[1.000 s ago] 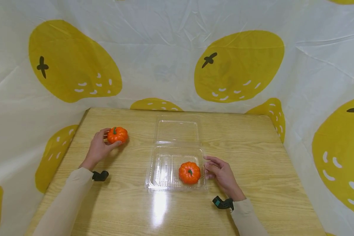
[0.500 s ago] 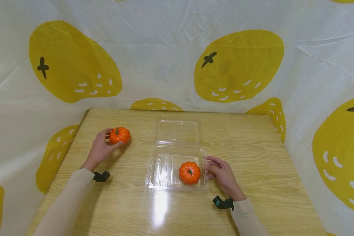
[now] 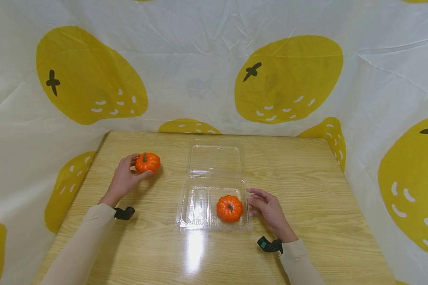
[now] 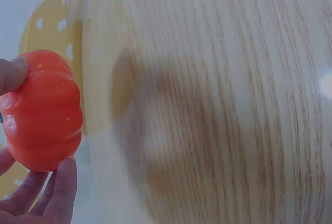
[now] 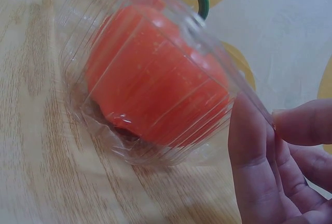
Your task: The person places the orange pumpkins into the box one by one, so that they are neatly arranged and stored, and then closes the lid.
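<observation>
pumpkin (image 3: 148, 163), orange with a green stem, is in the left hand (image 3: 125, 178) toward the far left corner of the table (image 3: 306, 206); compared with one second ago it has shifted slightly to the right, closer to the clear container (image 3: 196, 206), and the left hand has travelled with it. the left thumb and fingers are spread about as wide as the pumpkin and grip it from opposite sides; in the left wrist view it looks raised off the surface. the right hand (image 3: 267, 209) stays where it was, at the container's right edge: its thumb and fingers are nearly together, pinching the thin plastic rim between them. the container lies open near the middle of the table, its lid (image 3: 215, 160) folded back toward the table's far edge. a second pumpkin (image 3: 229, 208) rests unmoved in the right compartment of the base, close to the base's near right corner, stem upward. a patterned cloth (image 3: 196, 79) with yellow fruit hangs behind the far edge.
</observation>
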Motion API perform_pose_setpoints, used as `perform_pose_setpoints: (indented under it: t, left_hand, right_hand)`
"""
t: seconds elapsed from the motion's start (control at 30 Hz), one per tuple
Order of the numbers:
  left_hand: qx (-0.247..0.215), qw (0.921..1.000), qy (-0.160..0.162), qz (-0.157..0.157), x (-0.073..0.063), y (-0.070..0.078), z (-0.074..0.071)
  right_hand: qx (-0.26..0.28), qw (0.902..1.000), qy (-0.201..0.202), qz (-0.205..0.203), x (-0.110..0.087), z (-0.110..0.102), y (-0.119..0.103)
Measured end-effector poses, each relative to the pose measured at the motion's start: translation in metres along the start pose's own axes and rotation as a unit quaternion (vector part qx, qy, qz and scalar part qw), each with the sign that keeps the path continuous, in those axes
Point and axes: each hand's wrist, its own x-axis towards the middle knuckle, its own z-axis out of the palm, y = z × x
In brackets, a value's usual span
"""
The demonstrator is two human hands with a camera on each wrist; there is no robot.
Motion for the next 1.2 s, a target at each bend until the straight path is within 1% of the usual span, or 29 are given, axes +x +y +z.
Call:
perform_pose_setpoints:
  t: [0.33, 0.57, 0.83, 1.2]
  left_hand:
    - [0.002, 0.9999, -0.001, 0.011, 0.000, 0.006, 0.003]
    - [0.005, 0.9999, -0.008, 0.009, 0.000, 0.012, 0.003]
    - [0.001, 0.9998, -0.007, 0.017, -0.001, 0.017, 0.005]
    - [-0.001, 0.9997, -0.012, 0.021, -0.002, 0.023, 0.007]
  right_hand:
    - [-0.006, 1.0000, 0.002, 0.007, 0.001, 0.000, 0.000]
    - [0.001, 0.9999, 0.003, 0.010, 0.001, 0.000, -0.001]
    - [0.004, 0.9999, 0.004, 0.009, 0.000, 0.000, -0.001]
    - [-0.001, 0.9999, 0.007, 0.012, 0.000, 0.001, 0.000]
